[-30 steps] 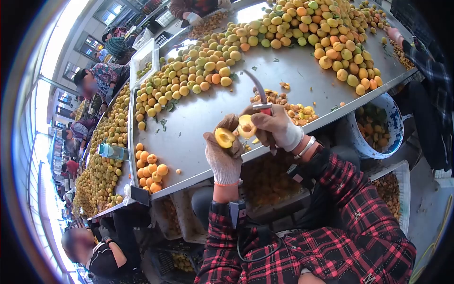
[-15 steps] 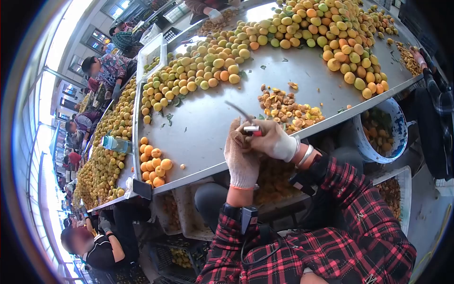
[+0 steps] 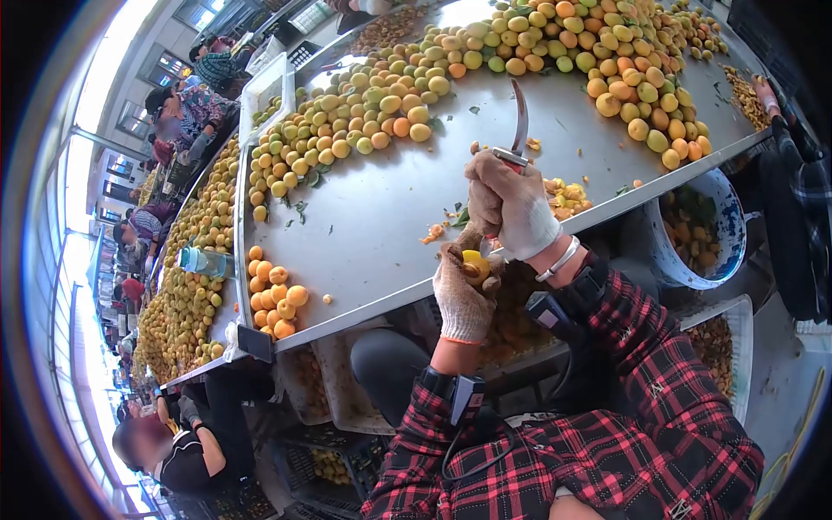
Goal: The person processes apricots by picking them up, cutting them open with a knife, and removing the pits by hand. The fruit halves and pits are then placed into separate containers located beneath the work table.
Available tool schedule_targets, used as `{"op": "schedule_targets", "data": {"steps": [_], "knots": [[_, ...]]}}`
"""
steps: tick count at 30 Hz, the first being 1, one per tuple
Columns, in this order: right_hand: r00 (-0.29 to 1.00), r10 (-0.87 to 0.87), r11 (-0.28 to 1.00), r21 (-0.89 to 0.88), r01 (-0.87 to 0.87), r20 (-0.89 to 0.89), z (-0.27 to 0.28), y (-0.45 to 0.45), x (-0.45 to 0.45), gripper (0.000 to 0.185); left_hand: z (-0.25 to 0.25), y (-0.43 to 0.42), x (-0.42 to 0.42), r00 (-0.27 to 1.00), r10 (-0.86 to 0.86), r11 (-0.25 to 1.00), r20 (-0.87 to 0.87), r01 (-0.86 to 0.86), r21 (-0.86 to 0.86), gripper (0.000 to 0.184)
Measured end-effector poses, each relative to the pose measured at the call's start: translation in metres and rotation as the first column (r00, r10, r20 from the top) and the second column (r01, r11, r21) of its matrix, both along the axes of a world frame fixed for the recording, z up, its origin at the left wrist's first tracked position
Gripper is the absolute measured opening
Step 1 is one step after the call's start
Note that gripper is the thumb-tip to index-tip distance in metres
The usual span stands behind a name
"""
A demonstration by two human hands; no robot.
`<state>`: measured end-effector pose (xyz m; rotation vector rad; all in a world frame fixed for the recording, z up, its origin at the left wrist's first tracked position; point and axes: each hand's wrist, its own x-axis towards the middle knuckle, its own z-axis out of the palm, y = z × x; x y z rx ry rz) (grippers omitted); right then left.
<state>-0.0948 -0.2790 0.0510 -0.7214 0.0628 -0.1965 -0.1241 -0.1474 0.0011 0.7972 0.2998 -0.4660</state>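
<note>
My left hand (image 3: 464, 299), in a soiled knit glove, is closed around a yellow apricot (image 3: 475, 267) just off the table's near edge. My right hand (image 3: 516, 208), gloved too, grips a knife with a curved blade (image 3: 521, 113). The blade points up and away from me, and much of the handle is hidden in the fist. A small metallic tip (image 3: 487, 246) shows below that fist, close to the apricot; whether it touches is unclear. Behind my right hand lies a heap of cut yellow apricot pieces (image 3: 568, 199), partly covered by the hand.
A metal table (image 3: 373, 217) carries a long bank of apricots (image 3: 347, 121) and a small orange group (image 3: 277, 299) at left. A bucket (image 3: 724, 251) with fruit pieces stands at right. Crates (image 3: 334, 381) sit below. Co-workers (image 3: 186, 446) are at left; another person's hand (image 3: 765, 94) is far right.
My hands, close together before, now have the apricot showing between them. The right hand has risen and turned, swinging the blade upright. My left hand has come down and nearer to me.
</note>
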Motion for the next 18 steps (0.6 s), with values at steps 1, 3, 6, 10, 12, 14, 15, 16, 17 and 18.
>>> {"op": "schedule_targets", "data": {"steps": [1,3,6,10,12,14,15,16,17,18], "knots": [[1.0,-0.004,1.0,-0.02,0.004,-0.017,0.0,0.0,0.0,0.02,0.0,-0.003,-0.001,0.998,0.042,0.998,-0.054,-0.04,0.044,0.05],[1.0,-0.015,0.998,-0.053,0.015,0.001,-0.001,0.002,-0.001,0.02,-0.012,-0.005,-0.002,0.99,0.087,0.993,-0.107,-0.077,0.091,0.049],[0.999,-0.038,0.991,-0.125,0.041,0.028,-0.002,0.003,-0.002,0.019,-0.036,0.0,-0.001,0.872,-0.168,0.824,0.459,-0.131,0.552,0.045],[0.998,-0.048,0.971,-0.231,0.057,0.044,-0.003,0.005,-0.005,0.017,0.004,-0.014,-0.008,0.996,0.028,0.967,0.084,-0.049,0.25,0.039],[0.998,-0.045,0.978,-0.204,0.054,0.049,-0.002,0.007,-0.007,0.016,0.0,-0.014,-0.008,0.994,0.076,0.959,0.073,-0.093,0.266,0.038],[0.998,-0.04,0.983,-0.176,0.049,0.055,-0.002,0.009,-0.009,0.015,-0.008,-0.009,-0.004,0.988,0.032,0.959,0.152,-0.073,0.274,0.036],[0.998,-0.031,0.985,-0.169,0.041,0.063,-0.004,0.01,-0.009,0.015,-0.012,-0.009,-0.004,0.988,0.032,0.959,0.151,-0.073,0.274,0.036],[0.997,-0.021,0.986,-0.163,0.033,0.071,-0.005,0.011,-0.009,0.015,-0.01,-0.01,-0.005,0.985,0.047,0.963,0.166,-0.089,0.253,0.036],[0.997,-0.022,0.986,-0.162,0.033,0.071,-0.007,0.012,-0.008,0.015,-0.009,-0.011,-0.005,0.981,0.062,0.967,0.181,-0.104,0.232,0.035],[0.998,-0.024,0.982,-0.188,0.034,0.057,-0.009,0.014,-0.006,0.014,-0.012,-0.01,-0.004,0.982,0.061,0.967,0.181,-0.103,0.234,0.035]]}}
